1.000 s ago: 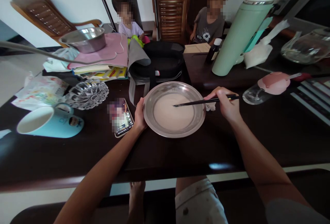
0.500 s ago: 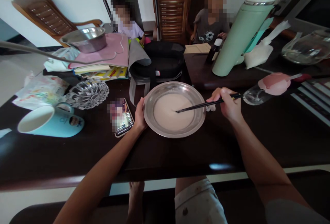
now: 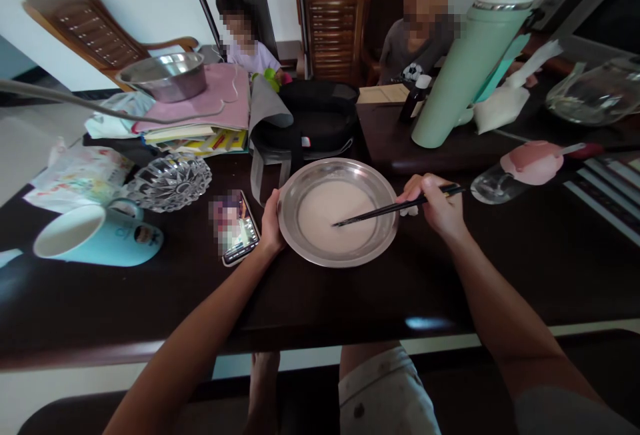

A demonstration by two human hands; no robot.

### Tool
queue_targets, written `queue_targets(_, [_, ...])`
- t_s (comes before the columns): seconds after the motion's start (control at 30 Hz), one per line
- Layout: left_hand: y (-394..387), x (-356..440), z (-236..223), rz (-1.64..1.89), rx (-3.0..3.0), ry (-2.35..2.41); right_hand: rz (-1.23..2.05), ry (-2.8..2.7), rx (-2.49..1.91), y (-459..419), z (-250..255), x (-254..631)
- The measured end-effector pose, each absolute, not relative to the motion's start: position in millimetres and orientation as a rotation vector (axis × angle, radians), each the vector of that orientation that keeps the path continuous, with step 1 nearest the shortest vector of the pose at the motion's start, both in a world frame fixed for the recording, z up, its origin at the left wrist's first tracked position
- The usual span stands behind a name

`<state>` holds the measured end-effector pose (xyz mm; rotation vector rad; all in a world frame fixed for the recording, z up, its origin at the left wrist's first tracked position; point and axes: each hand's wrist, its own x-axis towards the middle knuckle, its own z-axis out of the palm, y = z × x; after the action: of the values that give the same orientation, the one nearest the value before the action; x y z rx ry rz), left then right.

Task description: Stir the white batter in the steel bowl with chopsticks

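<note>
Clasping the metal bowl (image 3: 338,259) on the surface (image 3: 350,301) by its nine o'clock rim with the left hand (image 3: 271,223), the nearer. Gripping black chopsticks (image 3: 373,213) in the right hand (image 3: 441,205), just off three o'clock, with long axis slanting tips-down toward half past eight into pale liquid (image 3: 325,203), and forearms (image 3: 207,311) angled in from seven and five.

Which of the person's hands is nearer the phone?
Left. The left hand is just beside the phone, touching the bowl; the right hand is across the bowl from it.
</note>
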<state>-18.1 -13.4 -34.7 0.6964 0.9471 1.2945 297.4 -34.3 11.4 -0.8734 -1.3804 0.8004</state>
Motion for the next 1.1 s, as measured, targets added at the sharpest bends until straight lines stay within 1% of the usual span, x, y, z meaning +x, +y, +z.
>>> queue_targets(0.1, [-13.4,-18.1,-35.6,1.297,0.691,0.949,0.785,-1.496,-0.922,-35.4,12.3,295.8])
queue_targets(0.23, [-12.9,-18.2,-37.3,1.300,0.675,0.952,0.702,-1.376,-0.929,-34.9,11.1,297.8])
queue_targets(0.33, [-12.5,-18.7,-37.7,1.305,0.676,0.954,0.740,-1.301,-0.889,-34.3,10.0,298.7])
queue_targets(0.43, [-12.4,-18.9,-37.6,1.296,0.692,0.950,0.784,-1.397,-0.889,-34.8,10.9,297.2])
queue_targets(0.53, [-12.5,-18.7,-37.5,1.303,0.694,0.948,0.736,-1.480,-0.925,-35.6,12.7,296.2])
queue_targets(0.63, [-12.8,-18.6,-37.2,1.309,0.683,0.952,0.695,-1.397,-0.926,-36.0,12.8,297.1])
queue_targets(0.73, [-13.0,-18.8,-36.6,1.294,0.683,0.950,0.737,-1.308,-0.886,-36.1,11.2,297.7])
queue_targets(0.83, [-13.0,-18.4,-36.1,1.291,0.686,0.953,0.782,-1.396,-0.884,-36.4,10.7,296.6])
queue_targets(0.93, [-12.9,-17.8,-35.6,1.304,0.662,0.955,0.735,-1.459,-0.929,-36.2,11.4,295.6])
queue_targets(1.1, [-13.0,-16.8,-34.4,1.304,0.589,0.957,0.688,-1.291,-0.917,-35.8,10.8,296.1])
